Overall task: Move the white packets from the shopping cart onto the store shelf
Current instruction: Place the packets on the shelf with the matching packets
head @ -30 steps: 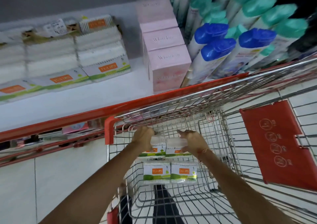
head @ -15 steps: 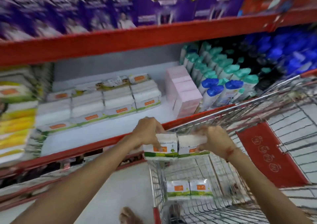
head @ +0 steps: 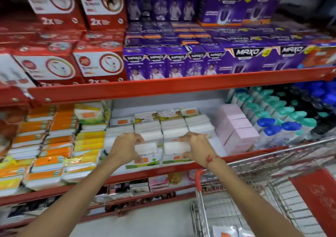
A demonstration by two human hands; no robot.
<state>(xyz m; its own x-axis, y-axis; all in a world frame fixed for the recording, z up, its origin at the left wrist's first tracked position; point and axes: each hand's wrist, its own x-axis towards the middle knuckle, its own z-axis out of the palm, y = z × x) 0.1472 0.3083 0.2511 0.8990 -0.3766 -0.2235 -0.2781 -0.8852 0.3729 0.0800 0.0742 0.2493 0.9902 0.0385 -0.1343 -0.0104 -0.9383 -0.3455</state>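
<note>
Both hands closed on white packets at the front edge of the store shelf (head: 181,167). Left hand (head: 125,150) pinching the left packet (head: 146,148) by its left end, thumb below, fingers curled over the top. Right hand (head: 195,148) gripping the right packet (head: 175,148) by its right end in the same way. Packets side by side, nearly touching, tilted with their white tops up and green-and-orange printed faces toward the camera. Hard to tell whether either packet rests on the shelf board or hangs just above it; lower edges merge with printed packets lying at the front edge. Red thread (head: 211,158) around the right wrist.

Behind the grip, rows of like white packets (head: 174,127) stacked toward the back wall, labels blurred. To the left on the same shelf, orange and yellow packs (head: 54,146), smeared by blur. To the right, pink boxes (head: 236,129), then bottles with blue and teal caps (head: 283,120), the far ones dark and indistinct. Upper shelf loaded with red boxes (head: 60,67) and purple boxes (head: 200,62); only "MAXO" and "2X" readable.

Shopping cart (head: 200,209) at the lower right, below and right of the hands, cut off by the bottom and right borders. More white packets in the cart (head: 225,232), only their tops in view at the bottom border. Red panel (head: 316,200) on the cart's right side, markings unreadable. Lowest shelf goods under the arms too dark to identify.
</note>
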